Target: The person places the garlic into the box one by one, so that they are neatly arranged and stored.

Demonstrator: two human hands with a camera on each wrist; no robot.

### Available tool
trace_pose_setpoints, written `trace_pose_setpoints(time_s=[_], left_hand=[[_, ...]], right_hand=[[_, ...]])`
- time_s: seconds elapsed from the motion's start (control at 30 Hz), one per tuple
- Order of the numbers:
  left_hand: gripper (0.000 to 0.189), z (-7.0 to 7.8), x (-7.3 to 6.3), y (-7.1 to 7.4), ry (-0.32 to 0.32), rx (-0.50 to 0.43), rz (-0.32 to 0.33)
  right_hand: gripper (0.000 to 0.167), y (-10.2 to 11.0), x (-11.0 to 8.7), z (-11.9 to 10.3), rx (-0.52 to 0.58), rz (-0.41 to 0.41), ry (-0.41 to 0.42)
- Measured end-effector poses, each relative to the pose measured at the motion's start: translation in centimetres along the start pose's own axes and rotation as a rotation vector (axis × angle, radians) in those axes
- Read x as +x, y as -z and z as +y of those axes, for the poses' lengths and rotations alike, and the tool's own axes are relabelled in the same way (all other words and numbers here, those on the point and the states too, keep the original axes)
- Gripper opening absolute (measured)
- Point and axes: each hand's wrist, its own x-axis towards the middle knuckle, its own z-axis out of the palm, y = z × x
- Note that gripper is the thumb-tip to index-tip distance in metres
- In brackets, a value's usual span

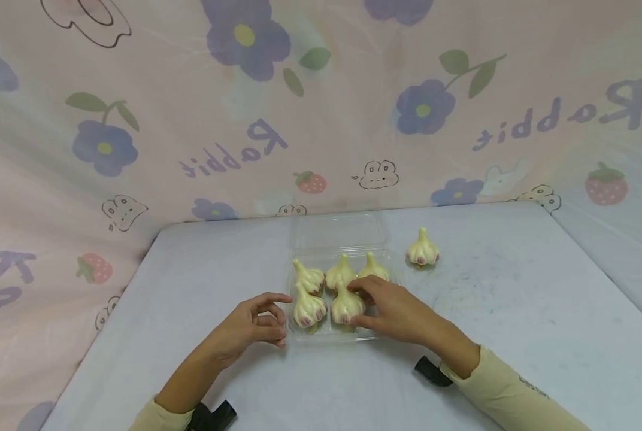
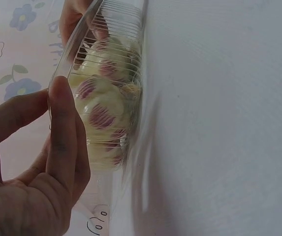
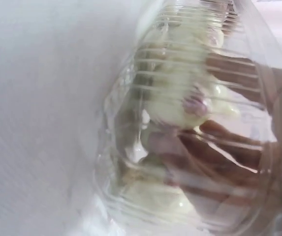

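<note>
A clear plastic clamshell box [image 1: 332,336] lies with its lid [image 1: 338,230] folded back, and several garlic bulbs stand in it. With thumb and finger my left hand [image 1: 253,323] pinches the box's left rim, seen closely in the left wrist view, where the hand [image 2: 42,157] is in front of the ribbed wall. Inside the box, my right hand [image 1: 399,308] grips a garlic bulb [image 1: 347,306] in the front row. Left of that bulb stands another garlic bulb [image 1: 309,309]. Through the ribbed plastic, the right wrist view shows the fingers [image 3: 219,172] around the bulb, partly blurred.
One garlic bulb [image 1: 422,248] stands on the white tabletop [image 1: 515,287], right of the box. A printed cloth [image 1: 321,120] hangs behind and along the sides. Black wrist devices [image 1: 431,371] sit under both forearms.
</note>
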Motion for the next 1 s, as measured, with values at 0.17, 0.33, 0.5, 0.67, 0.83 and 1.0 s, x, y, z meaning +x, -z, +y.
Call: trace_pose_setpoints(time_s=[0.17, 0.33, 0.5, 0.67, 0.83, 1.0], left_hand=[[0.064, 0.04, 0.08, -0.06, 0.002, 0.005, 0.001], [0.063, 0.05, 0.21, -0.10, 0.005, 0.008, 0.009], [0.063, 0.10, 0.18, -0.08, 0.005, 0.007, 0.012], [0.063, 0.08, 0.06, 0.00, 0.012, 0.009, 0.016], [0.063, -0.02, 0.05, 0.04, 0.011, 0.008, 0.015], [0.063, -0.02, 0.04, 0.03, -0.005, -0.001, 0.002]], right_hand=[[0.056, -0.17, 0.02, 0.22, -0.016, 0.013, 0.009], [0.056, -0.33, 0.05, 0.29, -0.020, 0.025, 0.010], [0.056, -0.33, 0.02, 0.18, -0.012, 0.013, 0.004], [0.056, -0.28, 0.01, 0.07, -0.010, 0.005, 0.005], [0.056, 0.02, -0.05, 0.01, -0.008, -0.004, 0.016], [0.052, 0.16, -0.08, 0.19, 0.007, -0.008, 0.054]])
